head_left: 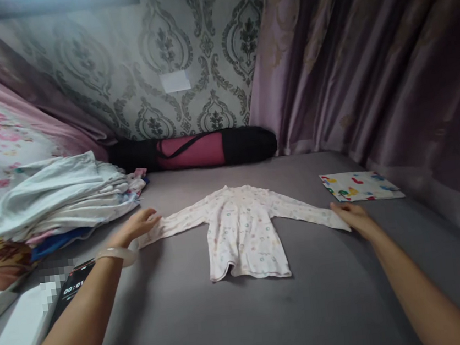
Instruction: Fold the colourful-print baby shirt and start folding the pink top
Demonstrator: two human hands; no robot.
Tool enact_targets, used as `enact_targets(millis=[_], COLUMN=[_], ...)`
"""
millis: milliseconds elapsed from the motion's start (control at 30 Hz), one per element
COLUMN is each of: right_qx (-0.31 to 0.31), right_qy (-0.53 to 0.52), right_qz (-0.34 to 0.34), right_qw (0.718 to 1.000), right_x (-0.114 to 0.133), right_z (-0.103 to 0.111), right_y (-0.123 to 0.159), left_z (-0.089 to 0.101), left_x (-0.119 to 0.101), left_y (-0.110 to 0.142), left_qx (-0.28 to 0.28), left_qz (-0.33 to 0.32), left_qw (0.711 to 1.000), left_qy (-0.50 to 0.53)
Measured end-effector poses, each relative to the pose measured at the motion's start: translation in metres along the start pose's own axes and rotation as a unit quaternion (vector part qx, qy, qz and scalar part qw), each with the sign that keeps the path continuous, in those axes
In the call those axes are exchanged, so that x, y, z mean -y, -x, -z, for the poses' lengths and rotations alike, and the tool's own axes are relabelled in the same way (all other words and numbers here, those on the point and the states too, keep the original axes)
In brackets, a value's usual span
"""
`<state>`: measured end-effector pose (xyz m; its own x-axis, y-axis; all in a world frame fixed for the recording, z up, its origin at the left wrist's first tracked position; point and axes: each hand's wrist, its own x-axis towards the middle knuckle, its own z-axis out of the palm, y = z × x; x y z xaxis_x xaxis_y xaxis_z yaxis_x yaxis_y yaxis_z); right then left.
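A small white long-sleeved shirt (243,232) with a tiny pastel print lies spread on the grey bed sheet, both sleeves stretched out sideways. Its lower hem has a small raised fold near the left. My left hand (138,224), a pale bangle at its wrist, hovers at the left cuff with fingers extended and apart. At the other sleeve, my right hand (355,218) has its fingers closed on the cuff's upper edge; part of the grip is hidden.
A folded cloth with colourful prints (360,186) lies at right. Piled clothes (70,193) stand at left, above a white device (20,335) and a phone showing a timer (74,281). A black-and-maroon long bag (194,150) rests along the wall, beside purple curtains (325,62).
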<state>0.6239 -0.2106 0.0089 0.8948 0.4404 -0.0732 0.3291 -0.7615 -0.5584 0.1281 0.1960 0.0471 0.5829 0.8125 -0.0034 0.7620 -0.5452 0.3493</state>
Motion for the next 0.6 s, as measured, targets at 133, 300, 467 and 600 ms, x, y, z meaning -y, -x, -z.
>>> enact_targets(millis=[133,300,467,600], right_qx=[-0.039,-0.057,-0.045,-0.031], right_qy=[0.045,0.043,0.098,0.102], right_qz=[-0.036,-0.015,-0.012,-0.028], right_qw=[0.998,0.997,0.994,0.994], right_x=[-0.001,-0.001,0.006,0.006], right_z=[-0.008,-0.016,-0.016,-0.012], right_y=[0.000,0.015,0.033,0.035], left_z=[-0.027,-0.096,-0.158,-0.181], left_x=[-0.065,-0.204,-0.290,-0.297], left_y=[-0.042,-0.076,-0.083,-0.074], left_qx=[-0.001,0.041,-0.005,-0.059], left_qz=[-0.121,-0.346,-0.380,-0.354], left_qw=[0.991,0.930,0.917,0.922], left_qy=[0.049,0.115,0.124,0.143])
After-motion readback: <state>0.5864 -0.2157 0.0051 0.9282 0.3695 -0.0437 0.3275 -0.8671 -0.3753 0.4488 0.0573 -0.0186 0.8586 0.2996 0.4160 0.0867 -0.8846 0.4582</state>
